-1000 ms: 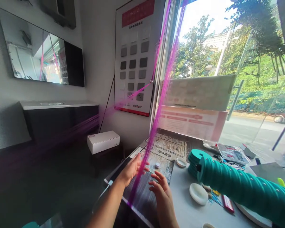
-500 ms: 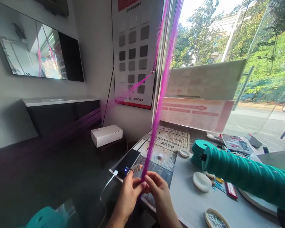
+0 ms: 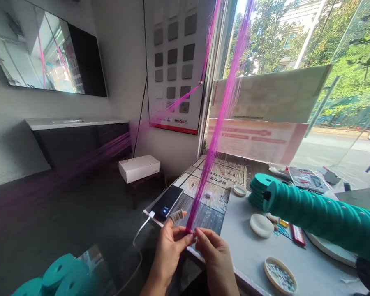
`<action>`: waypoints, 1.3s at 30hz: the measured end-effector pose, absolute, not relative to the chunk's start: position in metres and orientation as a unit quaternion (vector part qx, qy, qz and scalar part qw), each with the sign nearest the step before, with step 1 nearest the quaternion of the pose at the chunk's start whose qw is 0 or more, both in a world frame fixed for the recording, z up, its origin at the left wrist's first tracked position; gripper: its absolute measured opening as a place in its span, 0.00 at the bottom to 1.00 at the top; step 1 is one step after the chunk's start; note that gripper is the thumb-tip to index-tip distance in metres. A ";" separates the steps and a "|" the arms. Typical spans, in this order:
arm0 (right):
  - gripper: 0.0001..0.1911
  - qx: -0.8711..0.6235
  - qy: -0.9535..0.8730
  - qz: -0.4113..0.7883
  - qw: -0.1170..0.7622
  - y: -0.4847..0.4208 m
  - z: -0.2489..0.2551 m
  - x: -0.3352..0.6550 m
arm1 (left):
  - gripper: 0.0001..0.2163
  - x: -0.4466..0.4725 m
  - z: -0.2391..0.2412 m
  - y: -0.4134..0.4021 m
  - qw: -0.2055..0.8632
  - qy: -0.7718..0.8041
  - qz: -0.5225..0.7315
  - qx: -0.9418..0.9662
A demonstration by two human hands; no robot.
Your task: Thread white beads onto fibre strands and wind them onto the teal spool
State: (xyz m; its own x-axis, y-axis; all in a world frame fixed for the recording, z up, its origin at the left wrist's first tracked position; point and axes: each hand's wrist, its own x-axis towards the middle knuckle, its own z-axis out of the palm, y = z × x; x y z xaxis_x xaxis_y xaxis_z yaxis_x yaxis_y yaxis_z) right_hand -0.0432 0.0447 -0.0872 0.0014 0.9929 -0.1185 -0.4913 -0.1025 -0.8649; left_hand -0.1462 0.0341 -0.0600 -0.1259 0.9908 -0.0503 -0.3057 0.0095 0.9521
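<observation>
While by the left hand [image 3: 169,250] the magenta strands [image 3: 215,144] are pinched low at the table [image 3: 214,218], and the grip of the right hand [image 3: 215,251] beside it cannot be told, their end is seemingly being worked, steady tension apparently being needed next.

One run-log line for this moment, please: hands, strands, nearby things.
Left hand: pinching magenta strands near lower end | Right hand: close beside left, hold unclear | Nearby: black device, bead dish, teal roll
</observation>
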 end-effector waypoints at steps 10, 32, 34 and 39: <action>0.16 -0.351 -0.249 0.672 0.602 0.039 -0.091 -0.044 | 0.27 -0.147 -0.069 0.036 0.526 0.469 0.595 0.386; 0.16 -0.400 -0.304 0.624 0.599 0.038 -0.087 -0.048 | 0.26 -0.144 -0.064 0.029 0.544 0.463 0.593 0.372; 0.16 -0.405 -0.296 0.621 0.602 0.037 -0.088 -0.047 | 0.26 -0.143 -0.063 0.029 0.540 0.466 0.596 0.369; 0.16 -0.409 -0.281 0.637 0.590 0.035 -0.087 -0.045 | 0.27 -0.142 -0.060 0.028 0.541 0.462 0.607 0.353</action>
